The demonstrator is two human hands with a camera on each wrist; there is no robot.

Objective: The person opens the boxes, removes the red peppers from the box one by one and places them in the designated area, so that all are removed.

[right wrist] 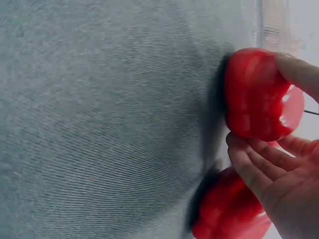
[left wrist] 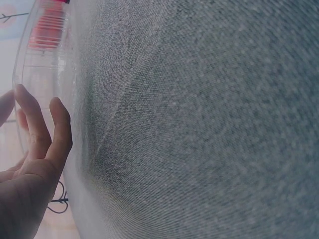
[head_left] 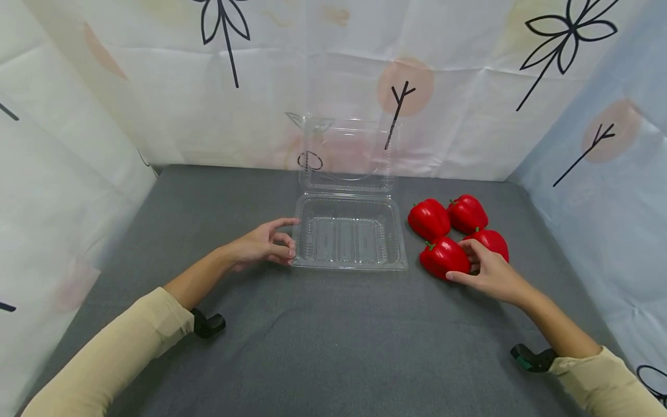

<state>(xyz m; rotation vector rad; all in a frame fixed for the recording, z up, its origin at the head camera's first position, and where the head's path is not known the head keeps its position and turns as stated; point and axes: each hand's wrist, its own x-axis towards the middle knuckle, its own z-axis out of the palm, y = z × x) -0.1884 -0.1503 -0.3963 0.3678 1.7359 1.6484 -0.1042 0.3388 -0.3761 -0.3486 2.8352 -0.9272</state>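
A clear plastic clamshell container (head_left: 348,267) lies on the grey table with its hinged lid (head_left: 348,184) standing up at the back. At the container's left edge, my left hand (head_left: 263,244) holds the rim between bent fingers; the left wrist view shows fingertips (left wrist: 21,89) against the rim. Several red bell peppers with green stems are grouped right of the container. My right hand (head_left: 492,275) grips the nearest bell pepper (head_left: 442,258), thumb on one side and fingers on the other. In the right wrist view this bell pepper (right wrist: 251,94) appears resting on or very near the cloth.
Beside the gripped one lie other bell peppers: one behind it (head_left: 428,218), one at the back right (head_left: 467,213), and one partly hidden by my right hand (head_left: 492,240). A patterned white curtain (head_left: 458,116) stands behind the table (head_left: 333,347) and along both sides.
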